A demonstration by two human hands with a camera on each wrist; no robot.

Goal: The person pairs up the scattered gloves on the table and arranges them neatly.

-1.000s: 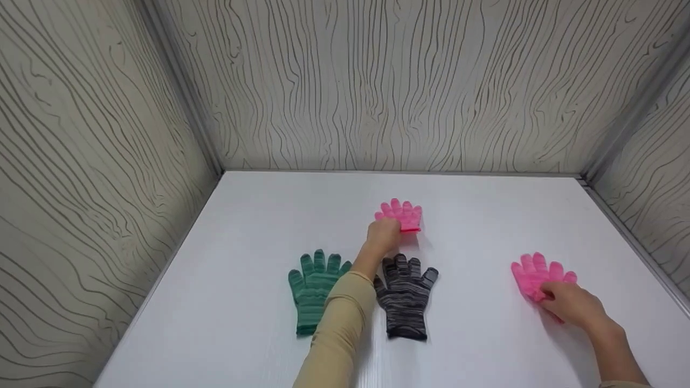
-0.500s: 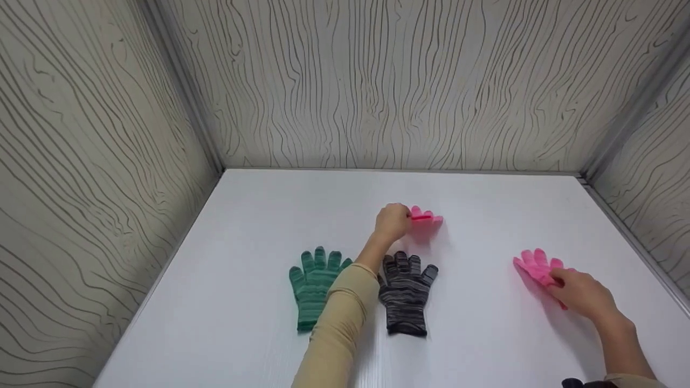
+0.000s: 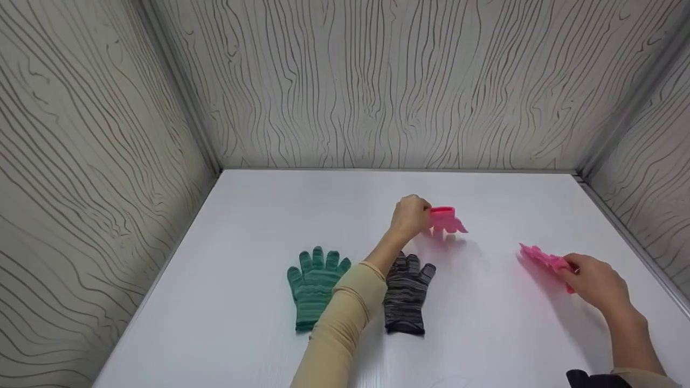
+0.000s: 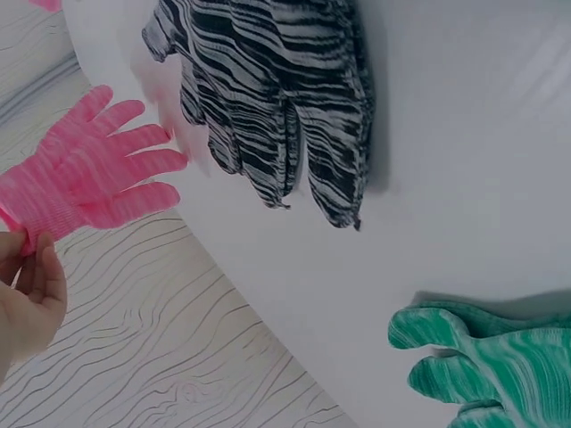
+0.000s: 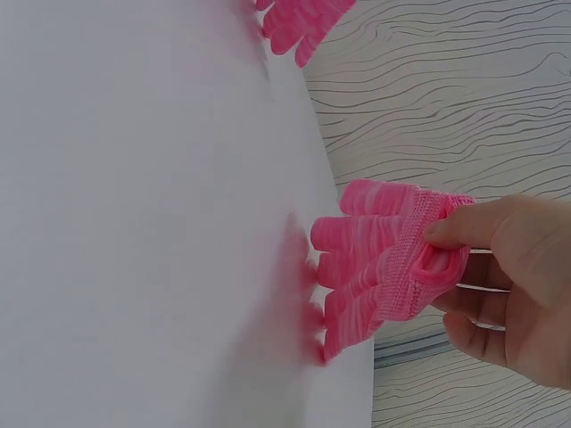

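Note:
My left hand (image 3: 411,215) pinches a pink knit glove (image 3: 443,217) by its cuff; the glove's fingers hang down toward the table. In the left wrist view, that pink glove (image 4: 98,174) dangles from the thumb and fingers (image 4: 46,276). On the right, my right hand (image 3: 597,280) holds another pink glove (image 3: 544,260) at the cuff, tilted up off the surface. The right wrist view shows the thumb pressed on the cuff of this glove (image 5: 375,259), its fingertips near or touching the table. Under my left forearm lie a green glove (image 3: 315,291) and a black-and-grey glove (image 3: 407,302).
The white table (image 3: 242,215) is bounded by wood-grain patterned panels (image 3: 350,86) at the back and both sides. My left sleeve (image 3: 339,323) crosses between the green and dark gloves, partly covering them. A dark object (image 3: 593,380) shows by the right wrist.
My left hand has lifted its pink glove and moved right, the glove turning from fingers-up to fingers-down. My right hand has raised the cuff of its glove and shifted slightly right.

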